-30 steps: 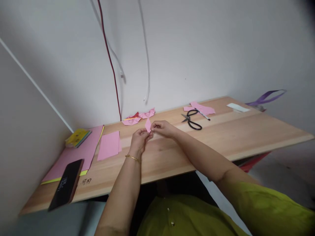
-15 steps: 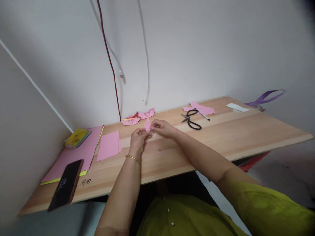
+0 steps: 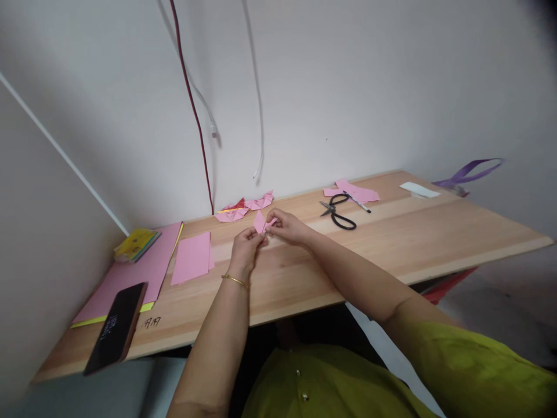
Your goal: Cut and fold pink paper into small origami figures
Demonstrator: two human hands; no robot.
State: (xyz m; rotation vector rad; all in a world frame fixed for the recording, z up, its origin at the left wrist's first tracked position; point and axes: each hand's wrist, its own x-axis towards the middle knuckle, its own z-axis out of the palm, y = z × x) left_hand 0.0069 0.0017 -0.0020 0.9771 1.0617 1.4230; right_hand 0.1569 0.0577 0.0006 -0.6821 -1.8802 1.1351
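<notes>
A small folded pink paper piece (image 3: 261,222) is pinched between both my hands above the middle of the wooden table (image 3: 391,244). My left hand (image 3: 246,247), with a gold bangle on the wrist, grips its lower left side with closed fingers. My right hand (image 3: 289,226) pinches its right side, where a small flap sticks out. A flat pink sheet (image 3: 192,256) lies on the table just left of my hands.
Folded pink paper shapes (image 3: 246,207) lie by the wall behind my hands. Black scissors (image 3: 339,212), a pen (image 3: 357,201) and pink scraps (image 3: 353,190) are further right. A phone (image 3: 116,326), large pink sheets (image 3: 134,273) and a yellow pad (image 3: 136,241) occupy the left end.
The pink piece has been worked slightly: a small flap now points out to the right by my right fingers. Both hands stay in nearly the same place.
</notes>
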